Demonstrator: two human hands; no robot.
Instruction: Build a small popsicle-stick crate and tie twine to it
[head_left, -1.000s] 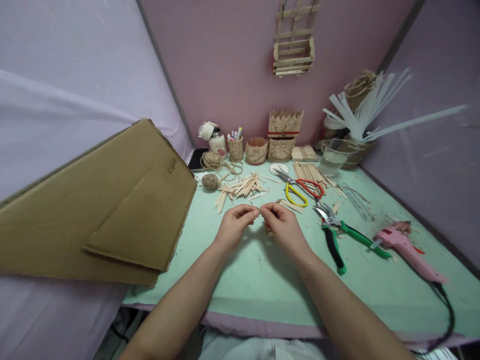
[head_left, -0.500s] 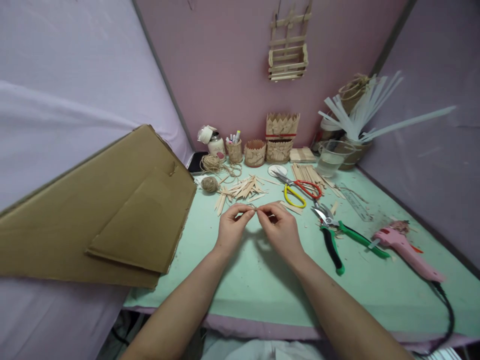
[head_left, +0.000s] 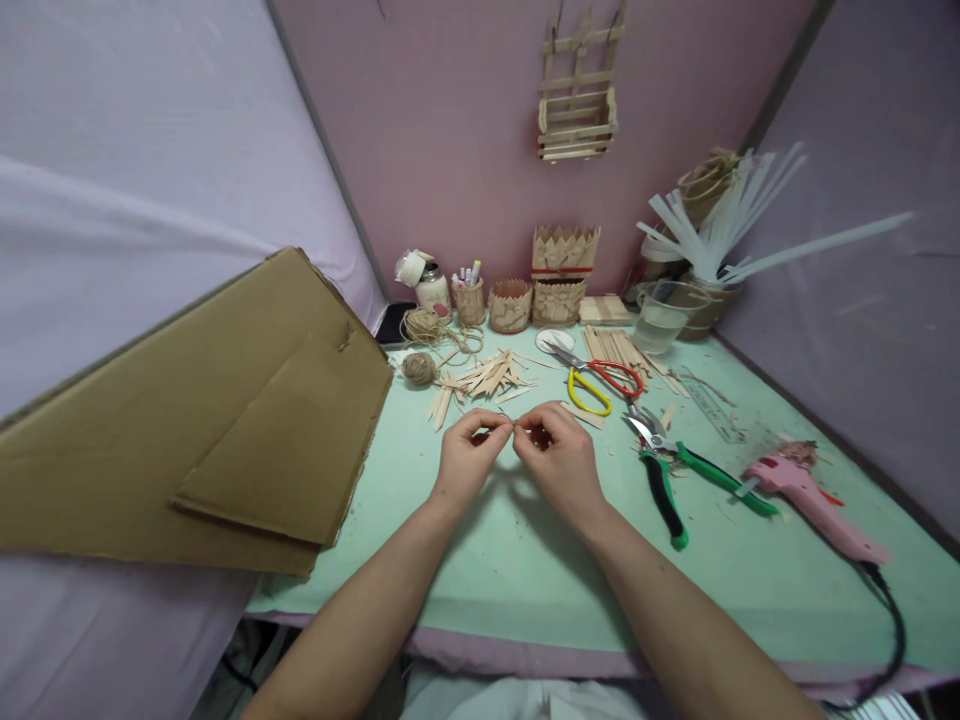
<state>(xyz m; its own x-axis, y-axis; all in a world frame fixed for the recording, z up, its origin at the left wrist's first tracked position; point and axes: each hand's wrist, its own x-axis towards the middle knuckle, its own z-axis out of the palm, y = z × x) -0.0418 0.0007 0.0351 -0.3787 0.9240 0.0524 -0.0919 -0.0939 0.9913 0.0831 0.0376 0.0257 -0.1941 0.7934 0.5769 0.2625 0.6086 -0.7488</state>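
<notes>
My left hand (head_left: 472, 450) and my right hand (head_left: 556, 450) meet over the middle of the table, thumbs and forefingers pinched together. Between the fingertips is a thin strand (head_left: 507, 415) that looks like a short piece of twine; most of it is hidden by the fingers. Just beyond the hands lies a loose pile of split wooden craft sticks (head_left: 491, 376). Scissors (head_left: 600, 376) with one red and one yellow handle rest to the right of the pile. Green-handled pruning shears (head_left: 660, 445) lie open beside my right hand.
Cardboard sheets (head_left: 247, 440) lean at the left. A twine ball (head_left: 418, 368) and loose twine (head_left: 426, 326) lie behind. Stick-covered pots (head_left: 510, 306), a clear cup of liquid (head_left: 664, 318) and glue sticks (head_left: 705, 245) stand at the back. A pink glue gun (head_left: 817, 502) with cord lies right.
The pinched fingertips have shifted very slightly, and less of the thin strand shows above them. Everything else on the table stays where it was.
</notes>
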